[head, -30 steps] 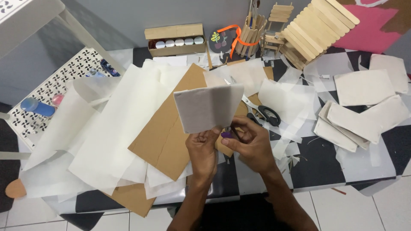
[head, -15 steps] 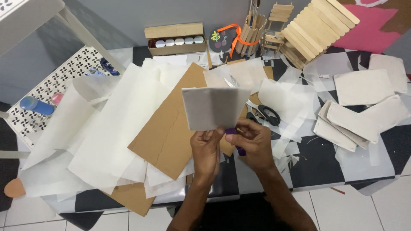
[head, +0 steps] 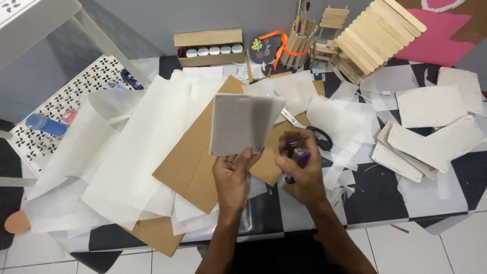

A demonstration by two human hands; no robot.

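Above the cluttered tabletop (head: pixel 406 203), our left hand (head: pixel 231 175) pinches a grey card (head: pixel 241 124) by its lower edge; our right hand (head: pixel 299 165) is closed around a purple glue stick (head: pixel 294 152). Gluing seems underway; next, stick must meet card.

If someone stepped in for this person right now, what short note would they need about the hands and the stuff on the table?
Left hand: pinches the bottom edge of a grey card, held up over the table.
Right hand: closed on a small purple tool, beside the card.
Nearby: brown cardboard and white paper sheets underneath, scissors behind the right hand, a pile of grey cards at the right.
Done: several cards stacked.
Left: the held card is not yet set down.
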